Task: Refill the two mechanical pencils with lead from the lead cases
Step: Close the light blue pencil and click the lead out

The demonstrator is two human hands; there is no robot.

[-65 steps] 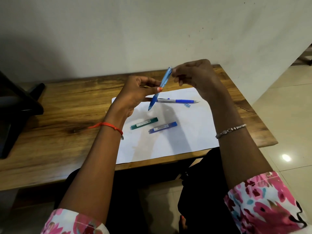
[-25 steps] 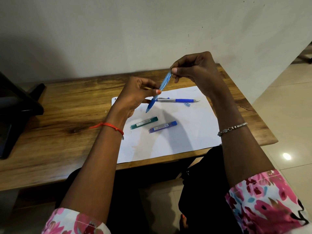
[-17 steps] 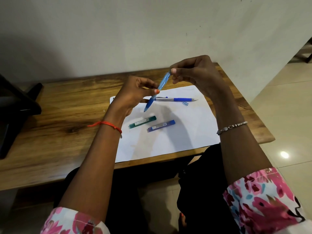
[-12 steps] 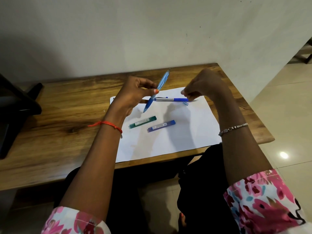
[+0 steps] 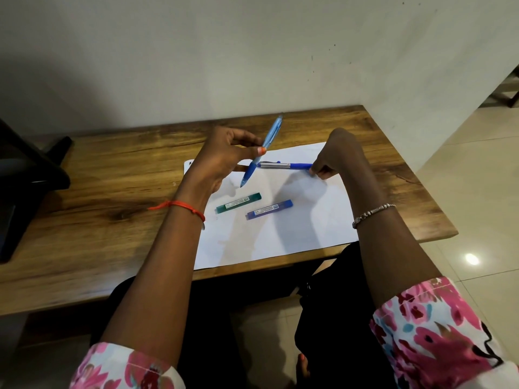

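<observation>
A person sits at a wooden table (image 5: 112, 178) pushed against a plain pale wall (image 5: 252, 51), seen from above. A white sheet of paper (image 5: 280, 237) lies on the table in front of them, its near edge reaching the table's front edge.

Above the far left corner of the paper, the left hand (image 5: 222, 158) holds a light blue pencil (image 5: 269, 138) between curled fingers and thumb, lifted off the surface and tilted, its tip pointing down toward the paper.

A dark blue pencil (image 5: 286, 165) with a silver section lies flat across the far part of the paper. The right hand (image 5: 334, 155) is down on the paper at that pencil's right end, fingers curled under and tips together; whether it grips the pencil or some small part cannot be told.

Near the middle of the paper lie two slim lead cases side by side, apart from each other and from both hands: a green case (image 5: 238, 203) to the left and a blue case (image 5: 269, 209) to the right.

A red thread (image 5: 179, 204) circles the left wrist, a silver bracelet (image 5: 373, 211) the right. Both sleeves (image 5: 432, 329) are floral pink and white.

Well to the left of the paper, a black object (image 5: 25, 169) sits at the table's edge. To the right of the table is a shiny pale tiled floor (image 5: 477, 164).
</observation>
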